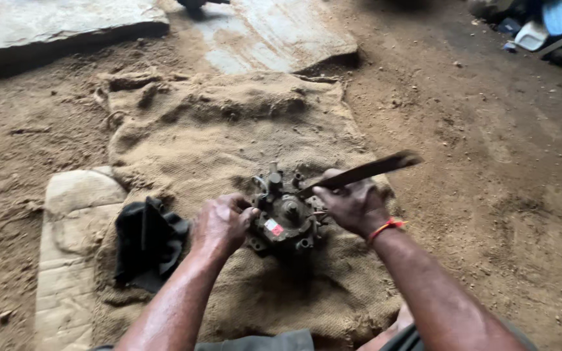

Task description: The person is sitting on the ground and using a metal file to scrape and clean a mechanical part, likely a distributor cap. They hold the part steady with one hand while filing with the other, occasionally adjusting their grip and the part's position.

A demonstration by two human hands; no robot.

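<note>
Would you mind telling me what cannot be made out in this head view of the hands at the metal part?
- Tool: its working end is hidden behind the right hand and the metal part.
- Left hand: its fingertips are out of sight against the part.
- Label on the part: too small to tell.
- Objects at the top right corner: blurred and cut off by the edge.
- Black cloth: whatever lies beneath is hidden.

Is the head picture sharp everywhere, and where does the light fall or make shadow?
Head view: soft daylight brightens the slabs at the top; the top right corner is dark. The metal part on the sacking is fairly sharp with little shadow; the left hand and right hand look slightly soft, and the flat tool is motion-blurred at its end. No glare.
</note>
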